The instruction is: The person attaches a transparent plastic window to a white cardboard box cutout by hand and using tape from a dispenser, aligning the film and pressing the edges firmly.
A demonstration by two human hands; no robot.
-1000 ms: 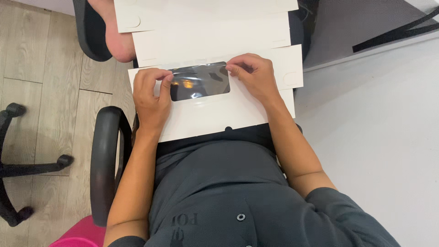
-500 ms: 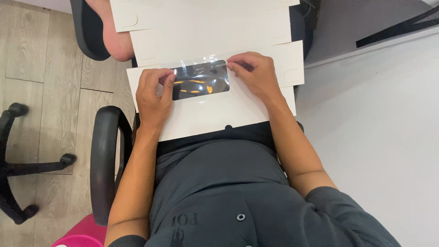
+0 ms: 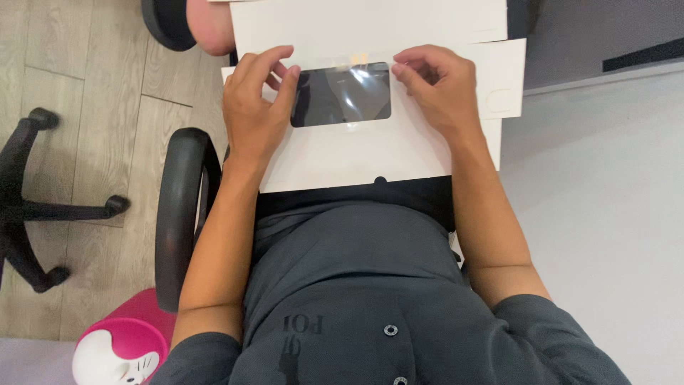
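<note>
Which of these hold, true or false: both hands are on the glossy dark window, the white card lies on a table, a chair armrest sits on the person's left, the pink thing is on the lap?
1. Both the left hand and the right hand touch the glossy dark window. True.
2. The white card lies on a table. False: it rests over the person's lap.
3. A black armrest sits on the person's left. True.
4. The pink object is on the lap. False: it is low beside the chair, at the left.

Flat white cardboard sheet with glossy dark film window, lap-level.
</note>
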